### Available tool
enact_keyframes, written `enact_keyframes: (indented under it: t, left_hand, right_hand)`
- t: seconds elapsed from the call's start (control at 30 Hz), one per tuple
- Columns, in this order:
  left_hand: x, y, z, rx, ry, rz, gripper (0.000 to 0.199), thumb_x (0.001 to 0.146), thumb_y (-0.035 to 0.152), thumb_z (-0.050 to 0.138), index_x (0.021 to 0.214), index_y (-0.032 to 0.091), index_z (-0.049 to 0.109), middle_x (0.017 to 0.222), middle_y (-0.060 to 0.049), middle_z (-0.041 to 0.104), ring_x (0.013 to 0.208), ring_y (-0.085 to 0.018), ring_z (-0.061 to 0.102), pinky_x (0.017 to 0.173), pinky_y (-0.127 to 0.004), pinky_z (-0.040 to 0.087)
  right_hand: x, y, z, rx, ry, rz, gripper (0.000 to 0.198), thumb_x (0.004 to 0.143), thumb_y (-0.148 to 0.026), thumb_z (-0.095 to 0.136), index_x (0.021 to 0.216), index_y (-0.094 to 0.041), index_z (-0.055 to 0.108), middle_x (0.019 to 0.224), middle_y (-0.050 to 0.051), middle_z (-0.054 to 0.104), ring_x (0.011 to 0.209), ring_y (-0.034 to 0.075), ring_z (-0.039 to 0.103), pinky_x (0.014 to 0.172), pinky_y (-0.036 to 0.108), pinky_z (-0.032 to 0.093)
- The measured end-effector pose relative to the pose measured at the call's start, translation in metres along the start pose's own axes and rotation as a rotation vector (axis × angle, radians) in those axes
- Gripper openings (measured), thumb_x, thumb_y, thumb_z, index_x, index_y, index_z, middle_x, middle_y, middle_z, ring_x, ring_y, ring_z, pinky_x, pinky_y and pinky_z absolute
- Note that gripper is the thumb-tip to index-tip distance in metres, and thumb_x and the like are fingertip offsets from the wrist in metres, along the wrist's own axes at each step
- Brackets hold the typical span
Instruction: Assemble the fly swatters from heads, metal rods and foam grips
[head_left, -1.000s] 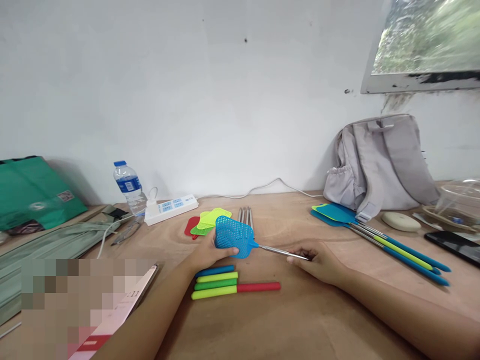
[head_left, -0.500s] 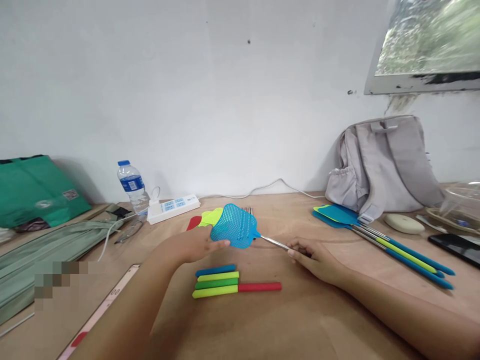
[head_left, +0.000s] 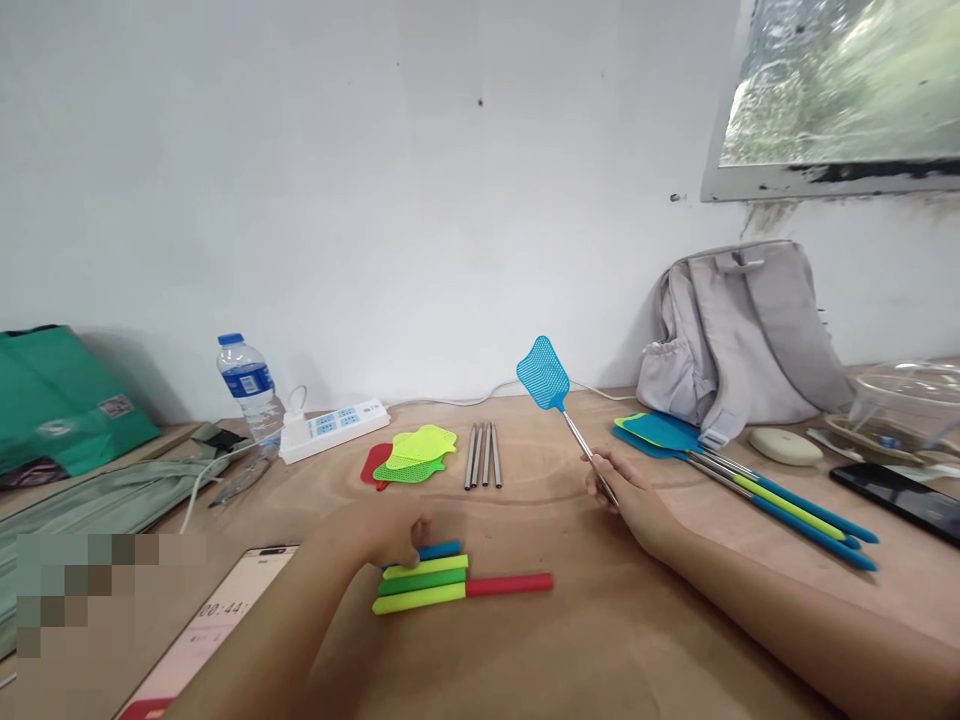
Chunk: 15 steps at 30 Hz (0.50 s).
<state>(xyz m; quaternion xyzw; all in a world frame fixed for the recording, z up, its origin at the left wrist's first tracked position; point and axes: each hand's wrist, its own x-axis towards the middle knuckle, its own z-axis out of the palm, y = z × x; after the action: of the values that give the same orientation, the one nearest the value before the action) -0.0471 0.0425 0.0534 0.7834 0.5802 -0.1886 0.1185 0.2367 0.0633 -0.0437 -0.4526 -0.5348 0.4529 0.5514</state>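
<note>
My right hand [head_left: 626, 497] is closed round the metal rod of a fly swatter, whose blue mesh head [head_left: 543, 374] tilts up and to the left, above the table. On the rod's lower end no coloured grip shows. My left hand [head_left: 394, 535] curls its fingers over a blue handle grip [head_left: 442, 551], which lies on the table and is partly hidden by the thumb. Side by side in front of it lie two yellow grips [head_left: 420, 598] and a green grip [head_left: 424, 581]. A red grip [head_left: 510, 584] extends to the right from the front yellow one.
Behind my hands lie loose yellow, green and red swatter heads [head_left: 420, 447] and several metal rods [head_left: 484, 457]. Complete swatters [head_left: 787, 505] lie at right before a grey backpack [head_left: 750, 330]. A phone [head_left: 217, 620], power strip [head_left: 335, 432] and water bottle [head_left: 251, 385] are on the left.
My left hand has left the blue swatter head and come down to the blue grip. My right hand has raised the swatter, swinging its head up and right. Heads and rods behind are now uncovered.
</note>
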Motion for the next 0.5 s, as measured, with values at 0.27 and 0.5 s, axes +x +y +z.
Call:
enact_keyframes:
  t: [0.27, 0.5]
  left_hand:
    - [0.0037, -0.0022, 0.0052, -0.024, 0.013, 0.055, 0.029, 0.056, 0.011, 0.047, 0.078, 0.023, 0.061, 0.084, -0.003, 0.068, 0.076, -0.026, 0.061, 0.054, -0.030, 0.040]
    - [0.0068, -0.0030, 0.0061, -0.031, 0.040, 0.074, 0.031, 0.055, 0.009, 0.046, 0.078, 0.023, 0.061, 0.082, -0.003, 0.068, 0.074, -0.025, 0.061, 0.052, -0.029, 0.039]
  right_hand:
    - [0.0065, 0.0090, -0.0038, 0.204, 0.147, 0.100, 0.036, 0.067, -0.052, 0.062, 0.086, -0.022, 0.055, 0.066, -0.002, 0.060, 0.048, 0.008, 0.038, 0.042, 0.021, 0.026]
    - [0.0053, 0.0057, -0.0017, 0.295, 0.111, 0.077, 0.035, 0.062, -0.041, 0.070, 0.082, -0.022, 0.048, 0.077, -0.003, 0.063, 0.046, 0.005, 0.033, 0.039, 0.018, 0.023]
